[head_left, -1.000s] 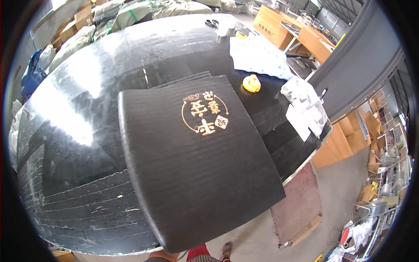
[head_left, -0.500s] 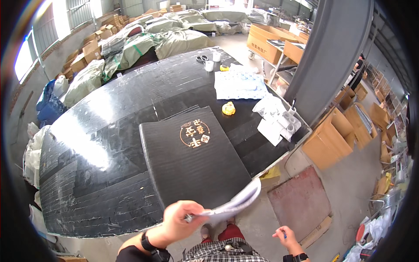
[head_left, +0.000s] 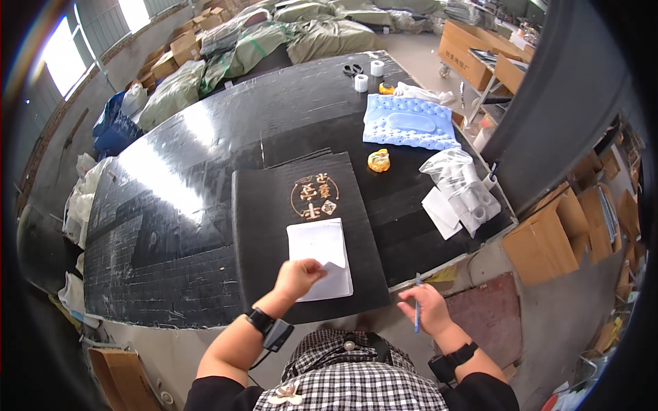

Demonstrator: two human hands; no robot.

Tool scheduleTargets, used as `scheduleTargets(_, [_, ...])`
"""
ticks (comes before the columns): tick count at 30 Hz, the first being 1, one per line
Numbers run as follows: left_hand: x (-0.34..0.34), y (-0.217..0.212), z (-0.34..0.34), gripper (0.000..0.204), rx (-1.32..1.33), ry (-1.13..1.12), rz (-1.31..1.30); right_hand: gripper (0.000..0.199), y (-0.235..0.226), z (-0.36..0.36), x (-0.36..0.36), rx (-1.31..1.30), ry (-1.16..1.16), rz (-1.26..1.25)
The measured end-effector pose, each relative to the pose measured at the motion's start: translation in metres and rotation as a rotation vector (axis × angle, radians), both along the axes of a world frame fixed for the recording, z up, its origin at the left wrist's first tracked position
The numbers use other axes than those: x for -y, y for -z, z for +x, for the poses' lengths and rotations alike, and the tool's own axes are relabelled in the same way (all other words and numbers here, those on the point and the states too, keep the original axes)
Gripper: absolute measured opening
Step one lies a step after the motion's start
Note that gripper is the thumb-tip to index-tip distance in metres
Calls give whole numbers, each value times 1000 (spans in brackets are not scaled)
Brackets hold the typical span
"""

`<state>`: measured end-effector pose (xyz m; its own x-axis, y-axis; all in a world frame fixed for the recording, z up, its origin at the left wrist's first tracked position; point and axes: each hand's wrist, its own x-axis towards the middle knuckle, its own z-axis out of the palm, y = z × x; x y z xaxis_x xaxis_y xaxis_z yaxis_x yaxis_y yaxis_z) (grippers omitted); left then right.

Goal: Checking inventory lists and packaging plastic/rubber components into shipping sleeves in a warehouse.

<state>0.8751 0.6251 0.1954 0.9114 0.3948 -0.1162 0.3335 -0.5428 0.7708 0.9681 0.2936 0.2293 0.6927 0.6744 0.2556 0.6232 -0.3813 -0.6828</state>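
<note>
A stack of white paper (head_left: 317,236) lies on a black mat (head_left: 264,226) with an orange printed emblem. My left hand (head_left: 299,277) is closed over the stack's lower part, thumb and fingers pinched at the paper, where a greyish patch looks like a lifted sheet. My right hand (head_left: 430,307), just off the table's front edge, grips a slim blue pen (head_left: 417,318) held upright. Both wrists wear black straps with small devices.
The black table (head_left: 164,274) carries a blue bumpy pad (head_left: 410,122), an orange-yellow lump (head_left: 378,160), bagged white rolls (head_left: 473,195), two tape rolls and black scissors (head_left: 352,70). A grey pillar (head_left: 548,89) and cardboard boxes (head_left: 541,236) stand at right.
The paper stack went from being held up off the table's front edge to lying on the mat. My right hand rose toward the table with the pen. The view shifted.
</note>
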Motion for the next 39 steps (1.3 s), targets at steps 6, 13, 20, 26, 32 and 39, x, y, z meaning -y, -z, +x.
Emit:
scheduleTargets(6, [-70,-77,79,2,373,106,591,15,17,25,-100,384,-535,-96])
scheduleTargets(13, [-123,-55,145,12,445,143,813,14,56,25,-136,383,-590,-128])
scheduleTargets(20, [-156,-26,193,10,547,228,488,14,48,38,-145,199,-557,-124])
scheduleTargets(26, [-165,-4,197,24,460,315,280,15,50,41,-147,120,-551,-158])
scheduleTargets(32, [-157,-5,158,40,456,204,423,20,38,48,-148,-134,-499,-231])
scheduleTargets(39, [-161,11,59,63,149,389,-382,16,12,115,-208,-331,15,284])
